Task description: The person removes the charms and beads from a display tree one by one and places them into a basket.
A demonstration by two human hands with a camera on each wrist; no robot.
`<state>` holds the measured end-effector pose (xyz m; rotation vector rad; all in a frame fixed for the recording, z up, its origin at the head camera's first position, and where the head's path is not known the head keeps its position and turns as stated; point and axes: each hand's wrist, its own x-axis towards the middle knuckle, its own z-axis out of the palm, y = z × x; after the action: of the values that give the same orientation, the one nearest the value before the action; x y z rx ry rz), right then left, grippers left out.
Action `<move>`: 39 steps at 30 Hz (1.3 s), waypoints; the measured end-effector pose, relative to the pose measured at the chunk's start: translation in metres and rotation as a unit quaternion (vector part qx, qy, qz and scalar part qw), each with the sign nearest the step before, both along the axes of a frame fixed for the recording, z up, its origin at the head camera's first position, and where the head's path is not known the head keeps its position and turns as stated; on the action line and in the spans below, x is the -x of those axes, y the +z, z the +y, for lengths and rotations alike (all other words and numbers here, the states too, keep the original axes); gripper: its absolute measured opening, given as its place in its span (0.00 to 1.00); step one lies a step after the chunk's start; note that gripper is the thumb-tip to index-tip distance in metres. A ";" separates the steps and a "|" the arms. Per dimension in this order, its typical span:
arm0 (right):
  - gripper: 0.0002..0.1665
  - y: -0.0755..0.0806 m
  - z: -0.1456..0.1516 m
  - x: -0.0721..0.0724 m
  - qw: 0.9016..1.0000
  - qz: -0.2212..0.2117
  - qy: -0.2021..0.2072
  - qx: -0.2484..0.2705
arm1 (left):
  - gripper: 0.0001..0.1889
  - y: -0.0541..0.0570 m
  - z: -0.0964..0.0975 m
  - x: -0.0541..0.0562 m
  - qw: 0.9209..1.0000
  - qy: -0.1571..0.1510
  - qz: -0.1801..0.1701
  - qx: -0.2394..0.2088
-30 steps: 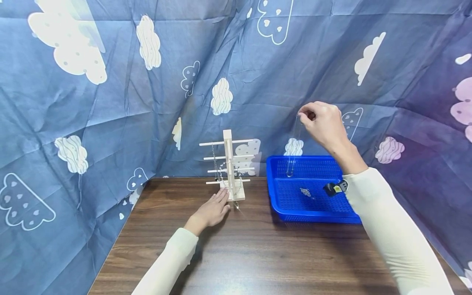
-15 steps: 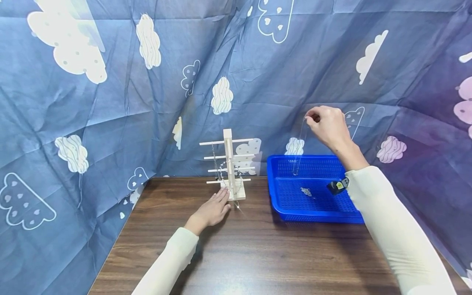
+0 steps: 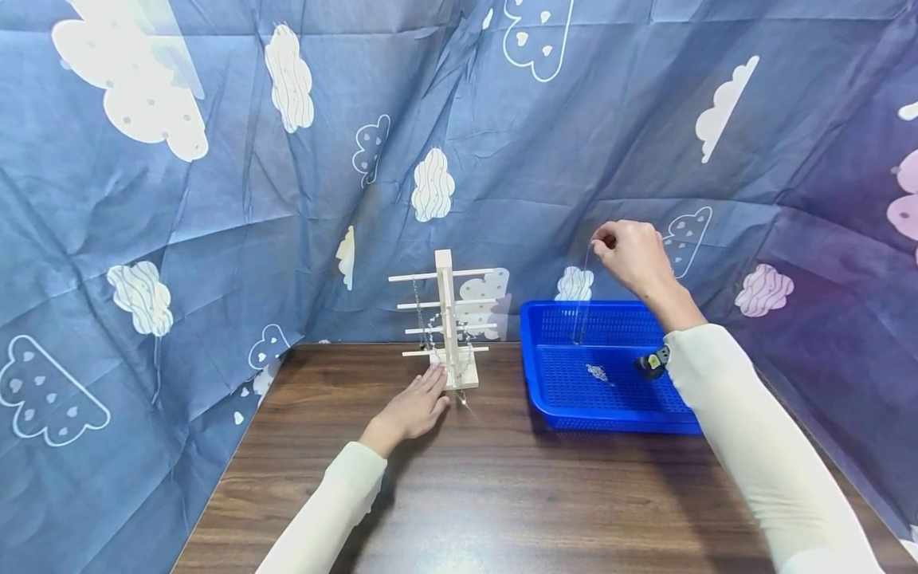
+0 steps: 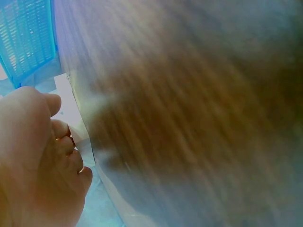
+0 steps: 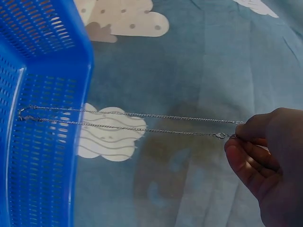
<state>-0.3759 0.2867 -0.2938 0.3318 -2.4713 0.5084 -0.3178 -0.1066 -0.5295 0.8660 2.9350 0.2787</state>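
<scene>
My right hand (image 3: 633,253) pinches a thin silver necklace (image 5: 165,117) near its clasp (image 5: 220,135), between thumb and forefinger. The chain hangs in a long narrow loop, its lower end overlapping the blue basket (image 3: 534,375) in the head view. To the left stands a pale wooden jewellery stand (image 3: 445,291) with several crossbars, and chains (image 3: 419,311) hang from its bars. My left hand (image 3: 410,408) lies with straight fingers on the stand's base (image 3: 468,379). The left wrist view catches that hand only at its edge, with the fingertips partly hidden.
A small heap of silver chain (image 3: 597,372) lies on the basket floor. The brown wood-grain table (image 3: 459,494) carries both stand and basket. Behind them hangs a blue cloth (image 3: 323,175) with white cloud prints. A black wrist camera (image 3: 651,363) hangs below my right wrist.
My right hand has come down a little and shifted slightly right, the necklace still pinched and swinging beneath it. The left hand has stayed on the stand's base.
</scene>
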 end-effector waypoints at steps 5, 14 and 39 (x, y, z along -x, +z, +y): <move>0.10 -0.010 -0.001 0.007 1.000 -0.019 -0.005 -0.010 | 0.32 0.000 0.000 0.001 1.000 -0.001 -0.001 -0.001; 0.10 -0.029 -0.005 0.017 0.999 -0.049 -0.002 -0.023 | 0.32 0.000 -0.001 0.001 1.000 0.000 -0.002 -0.003; 0.12 -0.082 0.009 0.034 0.981 -0.189 -0.005 -0.032 | 0.33 0.001 0.000 0.001 1.000 0.004 -0.006 0.001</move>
<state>-0.4099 0.2952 -0.3762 0.2675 -2.8603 0.5285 -0.3187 -0.1070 -0.5283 0.8499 2.9285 0.2814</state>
